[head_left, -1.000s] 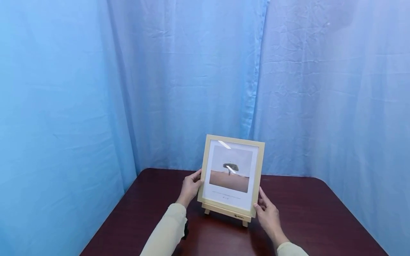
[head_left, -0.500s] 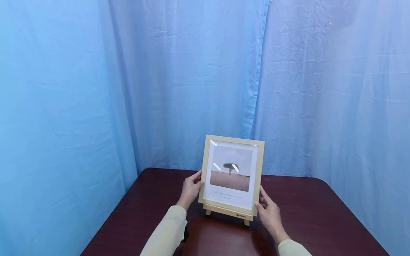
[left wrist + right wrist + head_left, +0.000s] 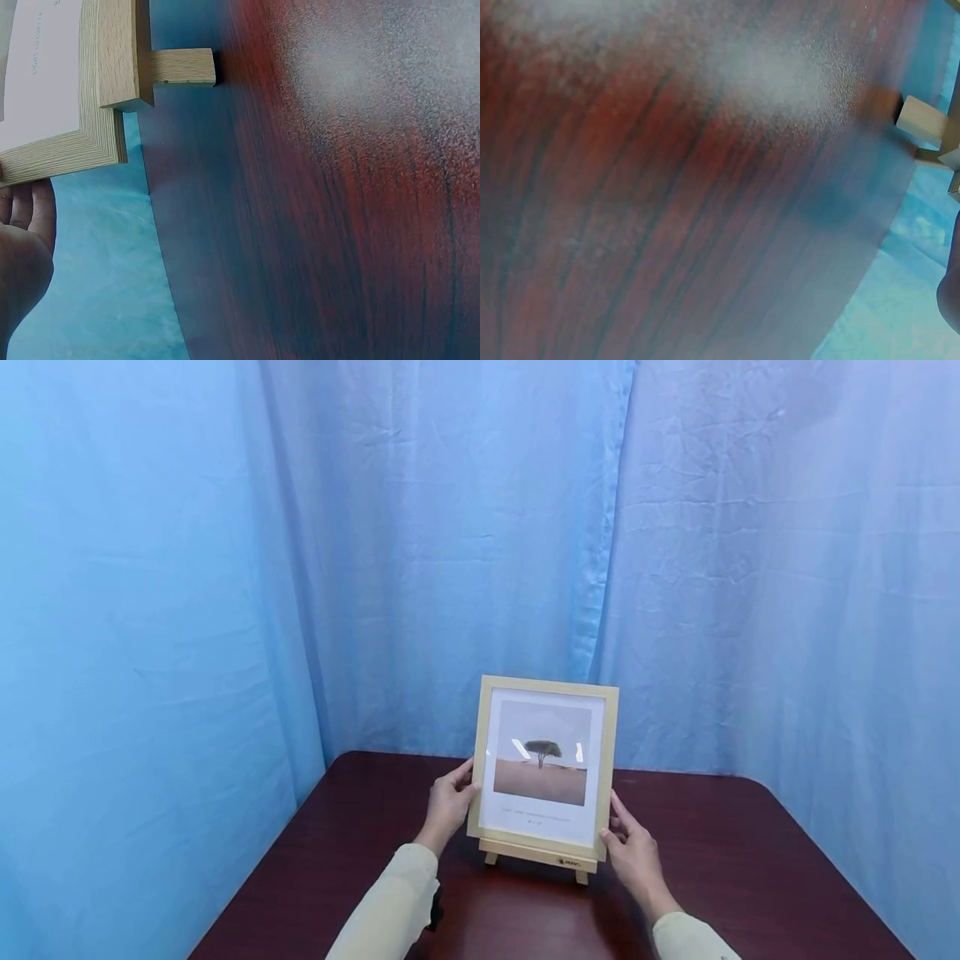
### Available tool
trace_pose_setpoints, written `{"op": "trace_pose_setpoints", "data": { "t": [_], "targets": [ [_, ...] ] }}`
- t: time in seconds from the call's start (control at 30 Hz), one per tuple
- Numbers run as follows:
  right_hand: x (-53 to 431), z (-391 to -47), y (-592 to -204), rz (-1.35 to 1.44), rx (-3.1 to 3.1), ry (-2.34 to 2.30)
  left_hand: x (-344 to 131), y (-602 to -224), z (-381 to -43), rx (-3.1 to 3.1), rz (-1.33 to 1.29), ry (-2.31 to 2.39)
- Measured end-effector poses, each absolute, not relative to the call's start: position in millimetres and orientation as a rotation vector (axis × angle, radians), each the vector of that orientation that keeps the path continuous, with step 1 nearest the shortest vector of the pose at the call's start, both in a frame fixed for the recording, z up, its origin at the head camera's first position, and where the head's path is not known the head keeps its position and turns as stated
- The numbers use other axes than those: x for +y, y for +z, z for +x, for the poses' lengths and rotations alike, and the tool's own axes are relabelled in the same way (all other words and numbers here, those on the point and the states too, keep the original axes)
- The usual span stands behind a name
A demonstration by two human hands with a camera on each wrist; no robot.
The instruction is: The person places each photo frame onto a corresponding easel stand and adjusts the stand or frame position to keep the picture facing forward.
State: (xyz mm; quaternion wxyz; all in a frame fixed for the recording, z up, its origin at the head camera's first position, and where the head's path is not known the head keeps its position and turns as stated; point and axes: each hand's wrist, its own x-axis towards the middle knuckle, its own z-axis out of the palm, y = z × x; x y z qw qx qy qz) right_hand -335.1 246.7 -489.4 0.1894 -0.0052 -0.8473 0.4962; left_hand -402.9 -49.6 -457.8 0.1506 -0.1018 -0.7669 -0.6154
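Note:
A picture frame (image 3: 542, 762) in pale wood, with a print of a lone tree over brown ground, leans upright on a small wooden easel (image 3: 536, 855). My left hand (image 3: 447, 806) grips its left edge, thumb at the front and fingers reaching behind. On the opposite edge, my right hand (image 3: 633, 860) pinches the lower right side between thumb and fingers. Close up in the left wrist view, the frame's corner (image 3: 105, 146) sits behind the easel's front ledge (image 3: 124, 52). Only the easel's front ledge and feet show; its back is hidden by the frame.
The dark red-brown glossy table (image 3: 720, 852) extends to both sides of the easel and in front of it. Blue curtains (image 3: 450, 568) hang behind the table and along its left and right sides.
The picture frame and easel have turned slightly, their right side shifting away from me. My right hand has moved a little forward with that edge; my left hand has barely moved.

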Motion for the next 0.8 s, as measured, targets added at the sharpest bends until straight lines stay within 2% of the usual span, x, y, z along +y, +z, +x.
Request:
{"op": "trace_pose_setpoints", "data": {
  "t": [0.8],
  "targets": [
    [250.7, -345.2, -488.2, 0.003, -2.406, 1.447, -49.2, -460.4, -394.5, -2.180, -0.269, -1.736]
  ]
}}
